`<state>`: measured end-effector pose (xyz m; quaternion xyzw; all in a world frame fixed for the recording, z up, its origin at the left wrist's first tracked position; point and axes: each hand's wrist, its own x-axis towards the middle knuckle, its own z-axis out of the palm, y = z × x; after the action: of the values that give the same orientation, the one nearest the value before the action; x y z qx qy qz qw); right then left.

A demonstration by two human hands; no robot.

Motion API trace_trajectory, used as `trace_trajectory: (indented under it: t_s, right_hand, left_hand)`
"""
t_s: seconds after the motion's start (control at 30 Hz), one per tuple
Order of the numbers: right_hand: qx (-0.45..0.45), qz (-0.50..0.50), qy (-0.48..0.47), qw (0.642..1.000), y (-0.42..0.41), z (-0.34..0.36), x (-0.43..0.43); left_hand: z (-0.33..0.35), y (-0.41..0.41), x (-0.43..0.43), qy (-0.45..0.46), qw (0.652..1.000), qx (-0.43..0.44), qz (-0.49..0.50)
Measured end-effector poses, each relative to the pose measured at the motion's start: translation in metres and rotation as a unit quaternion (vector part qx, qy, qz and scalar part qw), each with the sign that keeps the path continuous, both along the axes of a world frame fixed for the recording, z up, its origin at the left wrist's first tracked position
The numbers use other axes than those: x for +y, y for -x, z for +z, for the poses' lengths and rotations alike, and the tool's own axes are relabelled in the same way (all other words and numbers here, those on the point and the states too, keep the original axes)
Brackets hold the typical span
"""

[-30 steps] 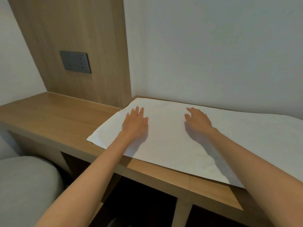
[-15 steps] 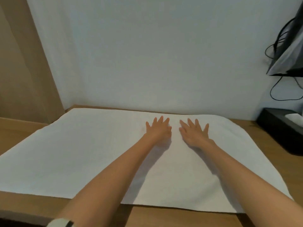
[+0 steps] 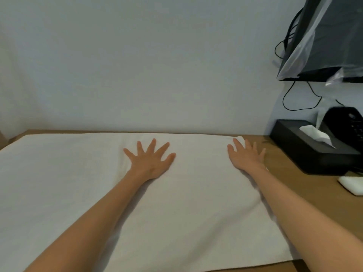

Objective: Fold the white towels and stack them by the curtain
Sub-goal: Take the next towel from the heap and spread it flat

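Note:
A white towel [image 3: 78,183] lies spread flat on the wooden desk [image 3: 290,185], reaching from the left edge of view to the right. My left hand [image 3: 151,161] presses flat on the towel's middle, fingers splayed. At the towel's far right corner, my right hand [image 3: 246,157] lies flat with straight fingers, partly over the towel's edge and the wood. No curtain is in view.
A black tissue box [image 3: 312,146] stands on the desk at the right, a black phone [image 3: 347,122] behind it. A small white object [image 3: 351,185] lies near the right edge. A plastic-wrapped screen [image 3: 324,40] with hanging cables is mounted above. A white wall runs behind.
The view has swung right along the desk. Both hands slid right across the towel; the right hand moved away from the left to the towel's far right corner.

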<state>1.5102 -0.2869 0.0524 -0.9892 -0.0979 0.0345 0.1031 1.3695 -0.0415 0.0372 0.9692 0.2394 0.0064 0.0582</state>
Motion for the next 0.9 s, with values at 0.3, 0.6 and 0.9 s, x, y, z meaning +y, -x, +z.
trace_trajectory:
  t_s: [0.3,0.6,0.9]
  right_hand:
    - [0.024,0.177,-0.040,0.983,0.049,0.027,0.054]
    - [0.079,0.248,-0.017,0.965,0.146,0.019,0.056]
    - [-0.003,0.193,0.019,0.981,0.169,-0.008,-0.003]
  left_hand:
    - [0.007,0.009,-0.006,0.012,1.000,-0.014,-0.019]
    - [0.016,0.068,-0.033,0.010,0.998,-0.003,-0.067]
    - [0.002,0.099,-0.039,0.016,0.997,-0.042,-0.055]
